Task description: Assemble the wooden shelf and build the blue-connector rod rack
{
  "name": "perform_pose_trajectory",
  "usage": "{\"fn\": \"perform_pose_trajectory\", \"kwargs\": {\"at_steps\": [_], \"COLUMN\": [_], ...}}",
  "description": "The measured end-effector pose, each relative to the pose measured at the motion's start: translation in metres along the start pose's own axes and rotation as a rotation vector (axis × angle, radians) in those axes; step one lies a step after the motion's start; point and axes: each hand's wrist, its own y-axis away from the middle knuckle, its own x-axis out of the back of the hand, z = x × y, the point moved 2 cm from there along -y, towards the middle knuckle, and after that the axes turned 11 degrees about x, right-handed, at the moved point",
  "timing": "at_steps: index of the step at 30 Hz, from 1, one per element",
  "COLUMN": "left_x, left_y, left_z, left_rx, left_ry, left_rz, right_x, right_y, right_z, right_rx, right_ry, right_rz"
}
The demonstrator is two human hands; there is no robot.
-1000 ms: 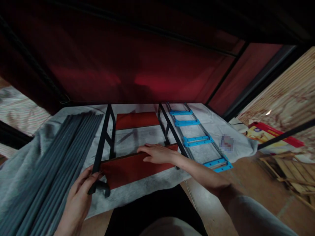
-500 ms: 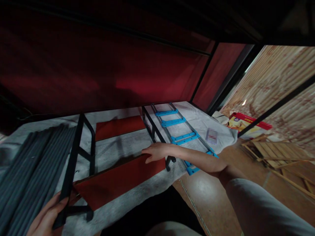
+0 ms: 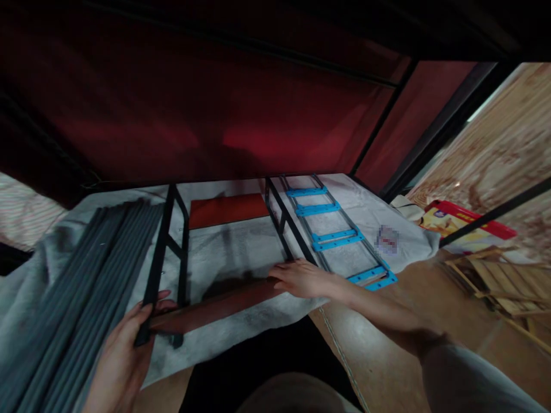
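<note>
From my remote seat, the largest thing I see is a dark red fabric wall [image 3: 241, 115] behind the work. Below it spreads a pale grey cloth [image 3: 365, 215], probably laid to cushion the parts. A bundle of long grey rods [image 3: 107, 258] lies at the left, side by side, which I judge keeps them within easy reach.

Next comes a black metal frame [image 3: 157, 258], resting on the cloth between the rods and a flat, ladder-like rack of grey rails with bright blue crosspieces [image 3: 318, 210]. Off to the right I have a folded wooden slatted piece [image 3: 503, 275] on the floor and a red and yellow box [image 3: 469, 223].

Within the frame, an orange-red flat board [image 3: 228, 209] spans the far part. A matching near board [image 3: 224, 304] runs across the close end, tilted so I see it as a narrow strip.

The hands are apart, one toward each end of that near board. My left hand [image 3: 120, 350] is clamped round the frame's lower left bar, I think to steady it. My right hand [image 3: 303, 279] drapes over the board's right end, seemingly controlling its tilt; its underside is hidden, so I cannot tell whether it grips.
</note>
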Motion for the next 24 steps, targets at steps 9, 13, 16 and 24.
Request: {"fn": "perform_pose_trajectory", "kwargs": {"at_steps": [9, 13, 16, 24], "left_x": [-0.021, -0.021, -0.02, -0.015], "left_y": [0.022, 0.026, 0.025, 0.018], "left_z": [0.0, -0.004, -0.005, -0.014], "left_rx": [-0.03, -0.071, -0.094, -0.064], "left_ry": [0.3, 0.297, 0.266, 0.268], "left_rz": [-0.025, 0.006, 0.015, 0.039], "right_x": [-0.02, -0.022, -0.023, -0.019], "right_y": [0.012, 0.013, 0.014, 0.005], "right_z": [-0.008, -0.011, -0.012, -0.004], "right_rx": [0.006, 0.016, 0.01, 0.005], "right_ry": [0.087, 0.119, 0.136, 0.168], "right_rz": [0.131, 0.154, 0.151, 0.12]}}
